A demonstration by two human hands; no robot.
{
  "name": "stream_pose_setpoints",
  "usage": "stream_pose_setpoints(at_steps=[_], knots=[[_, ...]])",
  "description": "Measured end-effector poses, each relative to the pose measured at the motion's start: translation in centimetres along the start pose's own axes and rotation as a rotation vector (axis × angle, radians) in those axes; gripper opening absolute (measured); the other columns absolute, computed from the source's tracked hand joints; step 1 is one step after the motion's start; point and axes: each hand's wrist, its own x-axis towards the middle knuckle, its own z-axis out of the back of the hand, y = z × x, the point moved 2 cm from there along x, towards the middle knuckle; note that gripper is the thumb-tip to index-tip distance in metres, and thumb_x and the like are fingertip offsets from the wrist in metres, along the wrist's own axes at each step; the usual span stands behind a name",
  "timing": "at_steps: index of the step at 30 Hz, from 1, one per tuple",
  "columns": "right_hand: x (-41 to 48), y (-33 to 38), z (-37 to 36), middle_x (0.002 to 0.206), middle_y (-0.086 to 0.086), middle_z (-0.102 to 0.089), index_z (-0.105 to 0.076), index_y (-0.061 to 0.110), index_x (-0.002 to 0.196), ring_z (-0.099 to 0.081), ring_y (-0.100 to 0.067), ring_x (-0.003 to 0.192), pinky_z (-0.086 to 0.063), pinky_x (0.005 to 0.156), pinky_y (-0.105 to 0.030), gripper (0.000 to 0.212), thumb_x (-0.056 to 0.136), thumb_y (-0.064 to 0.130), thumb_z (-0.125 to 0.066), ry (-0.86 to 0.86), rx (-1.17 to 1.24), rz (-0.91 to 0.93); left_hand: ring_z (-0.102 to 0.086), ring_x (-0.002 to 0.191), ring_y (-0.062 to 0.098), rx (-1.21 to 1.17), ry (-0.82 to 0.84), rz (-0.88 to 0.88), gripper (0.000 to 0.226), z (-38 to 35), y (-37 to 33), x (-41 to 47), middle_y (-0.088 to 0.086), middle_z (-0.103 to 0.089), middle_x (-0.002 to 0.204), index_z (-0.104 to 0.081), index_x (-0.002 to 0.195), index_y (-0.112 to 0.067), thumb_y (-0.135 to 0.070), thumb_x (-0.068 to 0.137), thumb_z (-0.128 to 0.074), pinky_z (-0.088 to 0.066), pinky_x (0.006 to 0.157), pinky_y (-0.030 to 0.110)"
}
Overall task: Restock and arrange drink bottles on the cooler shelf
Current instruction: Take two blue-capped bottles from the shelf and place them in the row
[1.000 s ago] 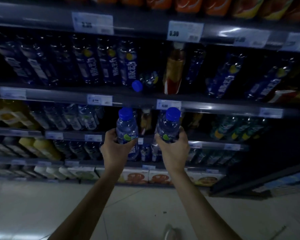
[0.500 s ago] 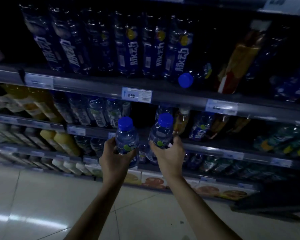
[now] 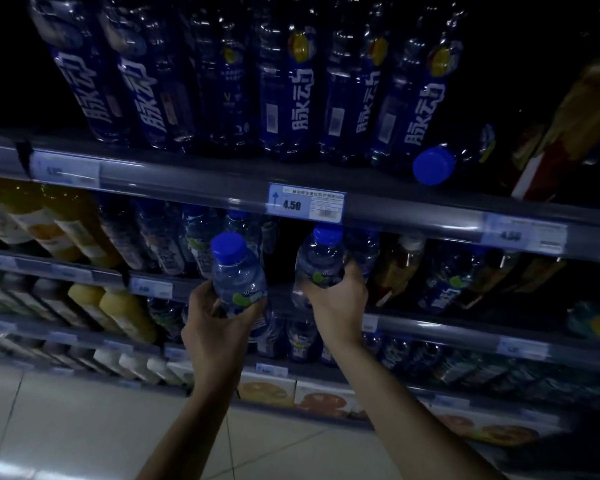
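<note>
Fingers (image 3: 257,303) of the left hand (image 3: 215,330) are wrapped around a small blue-capped bottle (image 3: 238,275); those of the right hand (image 3: 336,303) are closed on a second bottle (image 3: 321,261); both bottles are held upright just before the middle shelf (image 3: 201,282), opposite a dark gap in its row; neither is yet set down. Tall blue bottles (image 3: 288,98) are shown ranked above; one lies toppled (image 3: 440,164); placement and straightening are judged outstanding.

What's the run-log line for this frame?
left hand: holds blue-capped bottle | right hand: holds second bottle | both at second shelf gap
</note>
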Motion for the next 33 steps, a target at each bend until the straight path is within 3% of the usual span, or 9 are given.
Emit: stream_pose_setpoints(at_steps=[3, 8, 16, 20, 27, 29, 31, 33], knots=[[1.6, -0.4, -1.6, 0.11, 0.001, -0.064, -0.058, 0.018, 0.116, -0.061, -0.011, 0.1, -0.05, 0.079, -0.015, 0.057, 0.068, 0.03, -0.086, -0.009, -0.016, 0.028, -0.067, 0.095, 0.003, -0.005, 0.008, -0.001, 0.065, -0.3, 0.4, 1.0, -0.014, -0.069, 0.106, -0.055, 0.114, -0.032, -0.034, 0.059, -0.089, -0.058, 0.077, 0.029], [3.8, -1.6, -3.9, 0.121, -0.006, -0.062, -0.055, 0.013, 0.127, -0.06, -0.022, 0.111, -0.053, 0.089, -0.035, 0.065, 0.071, 0.033, -0.082, 0.023, -0.093, -0.009, -0.067, 0.096, 0.006, -0.003, 0.014, -0.025, 0.065, -0.5, 1.0, 1.8, -0.013, -0.069, 0.107, -0.056, 0.116, -0.033, -0.038, 0.06, -0.089, -0.059, 0.08, 0.039], [5.0, -2.1, -5.7, 0.125, -0.011, -0.058, -0.048, 0.009, 0.132, -0.062, -0.029, 0.105, -0.056, 0.081, -0.041, 0.076, 0.07, 0.039, -0.081, -0.008, -0.134, -0.098, -0.067, 0.097, 0.005, -0.012, 0.041, -0.026, 0.065, -0.5, 1.8, 1.9, -0.014, -0.069, 0.107, -0.053, 0.116, -0.037, -0.037, 0.061, -0.088, -0.059, 0.079, 0.04], [5.0, -1.4, -5.9, 0.124, -0.012, -0.056, -0.05, 0.008, 0.128, -0.059, -0.031, 0.107, -0.053, 0.083, -0.04, 0.071, 0.071, 0.033, -0.081, -0.052, -0.134, -0.078, -0.067, 0.096, 0.003, -0.033, 0.063, -0.033, 0.064, -1.1, 1.6, 2.0, -0.018, -0.068, 0.106, -0.053, 0.114, -0.042, -0.036, 0.06, -0.088, -0.058, 0.076, 0.028], [4.4, -0.7, -5.4, 0.124, -0.016, -0.056, -0.047, 0.002, 0.131, -0.058, -0.034, 0.11, -0.051, 0.084, -0.039, 0.067, 0.075, 0.022, -0.078, 0.013, -0.198, -0.054, -0.062, 0.094, -0.011, -0.038, 0.068, -0.03, 0.064, -1.7, 1.1, 1.7, -0.032, -0.064, 0.099, -0.052, 0.114, -0.037, -0.031, 0.062, -0.089, -0.052, 0.07, 0.009], [3.9, -0.2, -4.8, 0.123, -0.017, -0.057, -0.047, 0.001, 0.128, -0.058, -0.032, 0.108, -0.049, 0.08, -0.033, 0.062, 0.077, 0.02, -0.077, 0.012, -0.22, -0.043, -0.062, 0.092, -0.011, -0.036, 0.065, -0.021, 0.063, -1.6, 1.0, 1.3, -0.033, -0.064, 0.098, -0.052, 0.114, -0.036, -0.03, 0.062, -0.089, -0.052, 0.07, 0.011], [2.8, 0.3, -3.8, 0.123, -0.016, -0.059, -0.048, 0.001, 0.127, -0.057, -0.021, 0.105, -0.039, 0.076, -0.015, 0.06, 0.079, 0.021, -0.078, -0.018, -0.23, 0.015, -0.063, 0.093, -0.009, -0.039, 0.064, -0.007, 0.064, -1.6, 0.9, 0.9, -0.029, -0.065, 0.1, -0.053, 0.116, -0.035, -0.031, 0.062, -0.088, -0.054, 0.072, 0.013], [1.2, 0.0, -2.5, 0.133, -0.014, -0.055, -0.043, 0.002, 0.137, -0.053, -0.016, 0.116, -0.034, 0.085, -0.01, 0.069, 0.081, 0.025, -0.077, -0.019, -0.239, 0.043, -0.064, 0.093, -0.007, -0.036, 0.066, 0.005, 0.064, -1.8, 0.7, 0.7, -0.027, -0.065, 0.101, -0.053, 0.116, -0.034, -0.031, 0.063, -0.088, -0.054, 0.073, 0.016]])
